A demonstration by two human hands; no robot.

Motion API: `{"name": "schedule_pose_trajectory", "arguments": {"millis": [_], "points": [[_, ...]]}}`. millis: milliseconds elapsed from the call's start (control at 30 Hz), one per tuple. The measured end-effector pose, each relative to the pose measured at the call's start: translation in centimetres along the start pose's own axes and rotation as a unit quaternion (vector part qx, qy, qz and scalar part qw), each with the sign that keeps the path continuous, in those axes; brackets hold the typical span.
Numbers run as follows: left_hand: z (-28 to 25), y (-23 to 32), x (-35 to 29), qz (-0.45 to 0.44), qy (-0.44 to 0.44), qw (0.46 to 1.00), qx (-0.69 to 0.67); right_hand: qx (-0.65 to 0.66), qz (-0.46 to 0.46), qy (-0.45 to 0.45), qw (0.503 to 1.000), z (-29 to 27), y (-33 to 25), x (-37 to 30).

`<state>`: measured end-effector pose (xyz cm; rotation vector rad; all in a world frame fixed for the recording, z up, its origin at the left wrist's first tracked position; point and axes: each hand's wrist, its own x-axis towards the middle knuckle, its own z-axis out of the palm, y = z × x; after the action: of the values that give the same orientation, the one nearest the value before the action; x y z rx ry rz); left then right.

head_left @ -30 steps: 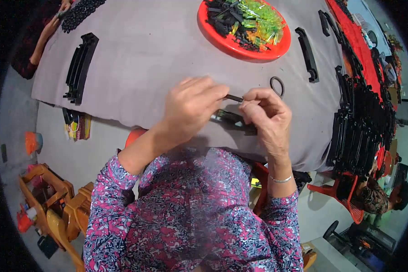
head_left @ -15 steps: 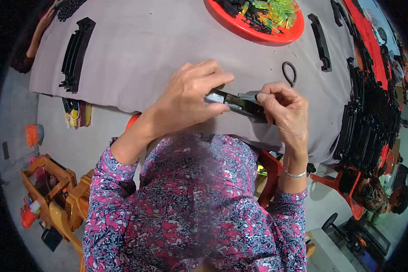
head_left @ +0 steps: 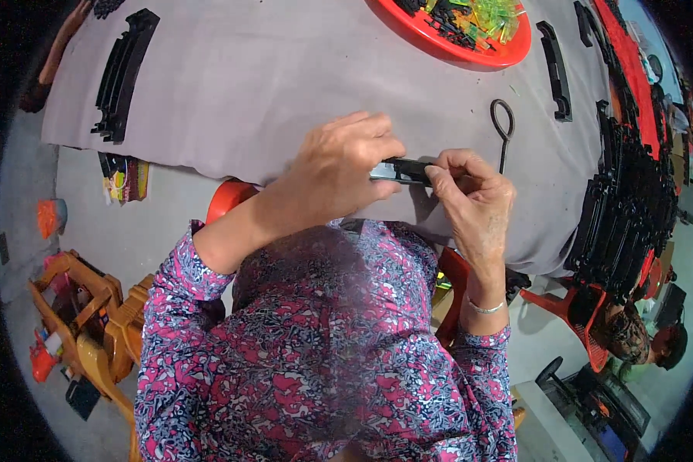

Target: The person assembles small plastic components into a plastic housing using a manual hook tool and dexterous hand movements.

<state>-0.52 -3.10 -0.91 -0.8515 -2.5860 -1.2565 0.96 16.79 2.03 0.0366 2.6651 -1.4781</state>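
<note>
Between both hands, above the cloth near my body, is a long glossy black plastic part [head_left: 410,171] with a pale shiny end. My left hand [head_left: 345,163] grips that pale end, fingers above and thumb below. My right hand [head_left: 476,191] pinches the other end between thumb and fingertips; its curled fingers hide the tip. A dark metal rod with a ring end [head_left: 503,123] lies on the cloth just beyond my right hand.
A red dish [head_left: 508,60] at the far right holds small black, yellow-green and orange pieces. Similar black parts [head_left: 128,77] lie at the left, one black part [head_left: 556,73] at the right. A dense pile of black parts [head_left: 620,215] covers the grey tablecloth's [head_left: 231,69] right edge.
The right hand has closed in toward the left, and the black part now sits straighter between them. A thin strip at the right fingertips no longer stands apart from the part.
</note>
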Motion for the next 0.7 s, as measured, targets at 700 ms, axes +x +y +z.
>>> {"name": "schedule_pose_trajectory", "arguments": {"millis": [700], "points": [[-0.7, -0.1, -0.5, -0.020, 0.005, 0.998, -0.064, -0.160, -0.010, 0.017, 0.987, 0.4, -1.4, 0.5]]}}
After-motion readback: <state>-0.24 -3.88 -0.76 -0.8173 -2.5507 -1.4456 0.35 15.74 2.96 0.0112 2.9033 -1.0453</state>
